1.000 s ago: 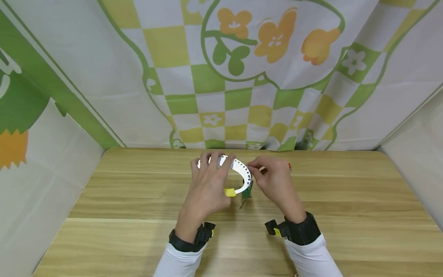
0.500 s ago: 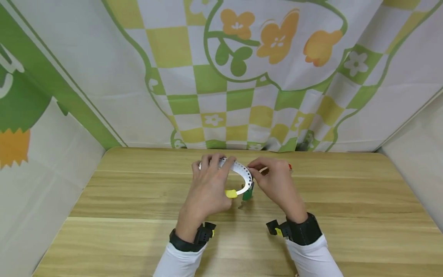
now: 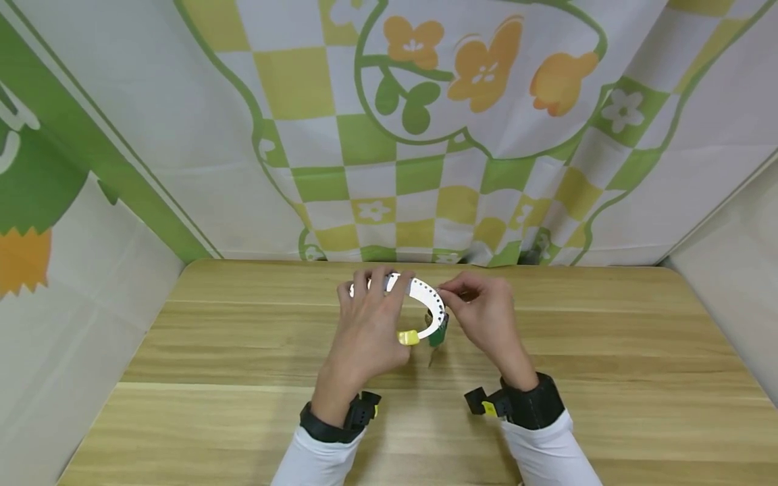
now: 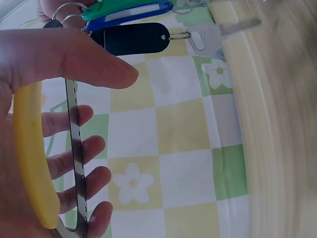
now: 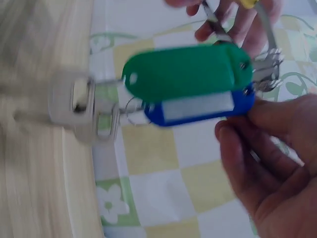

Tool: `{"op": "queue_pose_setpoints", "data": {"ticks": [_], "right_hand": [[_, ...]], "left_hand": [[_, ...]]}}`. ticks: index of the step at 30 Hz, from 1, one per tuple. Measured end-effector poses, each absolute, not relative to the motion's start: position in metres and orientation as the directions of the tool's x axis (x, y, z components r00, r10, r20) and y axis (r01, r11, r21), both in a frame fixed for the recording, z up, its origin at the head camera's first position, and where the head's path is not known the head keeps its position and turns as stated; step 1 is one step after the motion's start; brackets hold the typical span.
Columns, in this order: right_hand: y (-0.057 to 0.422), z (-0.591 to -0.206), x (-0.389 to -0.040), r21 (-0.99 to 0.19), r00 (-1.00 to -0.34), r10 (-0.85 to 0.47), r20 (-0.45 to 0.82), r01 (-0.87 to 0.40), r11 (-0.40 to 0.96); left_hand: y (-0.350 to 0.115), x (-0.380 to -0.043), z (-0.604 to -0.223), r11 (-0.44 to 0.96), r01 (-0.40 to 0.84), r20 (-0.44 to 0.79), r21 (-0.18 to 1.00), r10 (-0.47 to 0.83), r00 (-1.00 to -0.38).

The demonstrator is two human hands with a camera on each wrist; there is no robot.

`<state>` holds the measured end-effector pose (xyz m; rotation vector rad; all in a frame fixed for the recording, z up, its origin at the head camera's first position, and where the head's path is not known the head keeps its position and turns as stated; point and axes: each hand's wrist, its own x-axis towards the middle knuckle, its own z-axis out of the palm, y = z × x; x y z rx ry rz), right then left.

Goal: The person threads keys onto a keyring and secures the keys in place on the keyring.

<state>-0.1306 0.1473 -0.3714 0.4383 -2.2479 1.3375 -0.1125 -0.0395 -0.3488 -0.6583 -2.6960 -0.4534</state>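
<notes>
In the head view, my left hand (image 3: 367, 324) grips a curved metal key hoop (image 3: 433, 298) with a row of holes and a yellow handle (image 4: 32, 158). Several key tags dangle from the hoop's right side: green (image 5: 183, 74), blue (image 5: 198, 110) and black (image 4: 136, 38). Keys (image 5: 72, 101) hang from them, blurred in the right wrist view. My right hand (image 3: 483, 310) has thumb and forefinger pinched at the hoop's edge, beside the tags' small metal rings (image 5: 267, 72). They appear to pinch one such ring, though the fingertips partly hide it.
A wooden table (image 3: 243, 405) lies under both hands. Behind it hangs a checked, flowered cloth (image 3: 419, 175), and a pale wall covering (image 3: 73, 337) stands on the left. Each wrist wears a black strap (image 3: 535, 401).
The red bit that showed behind my right hand is out of sight now. The right fingers have shifted slightly at the hoop's edge, and the hanging tags have swung a little. The left hand keeps its grip.
</notes>
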Motion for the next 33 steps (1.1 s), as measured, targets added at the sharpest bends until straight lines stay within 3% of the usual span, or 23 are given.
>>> {"op": "queue_pose_setpoints", "data": {"ticks": [5,8,11,15,18,25,33], "right_hand": [[0.153,-0.371,-0.133,-0.581,-0.724,-0.153,0.673,-0.645,0.496],[0.157,-0.37,-0.132,-0.54,-0.692,-0.213,0.69,-0.688,0.485],[0.159,-0.37,-0.131,-0.596,-0.734,-0.215,0.644,-0.657,0.461],[0.159,-0.367,-0.13,-0.759,-0.863,-0.183,0.471,-0.502,0.414],[0.158,-0.357,-0.126,-0.837,-0.914,-0.191,0.359,-0.406,0.367],[0.162,-0.34,-0.12,-0.905,-0.937,-0.248,0.248,-0.315,0.287],[0.177,-0.358,-0.128,-0.93,-0.905,-0.342,0.253,-0.325,0.174]], "left_hand": [[-0.04,-0.112,-0.349,0.825,0.511,0.355,0.241,0.416,-0.837],[-0.041,-0.112,-0.349,0.812,0.524,0.342,0.258,0.43,-0.835],[-0.043,-0.112,-0.349,0.804,0.528,0.34,0.272,0.433,-0.835],[-0.045,-0.112,-0.348,0.806,0.524,0.339,0.274,0.429,-0.837],[-0.046,-0.113,-0.348,0.805,0.524,0.336,0.277,0.43,-0.838],[-0.045,-0.113,-0.347,0.793,0.532,0.328,0.297,0.439,-0.837],[-0.044,-0.112,-0.347,0.787,0.532,0.317,0.313,0.441,-0.84]]}}
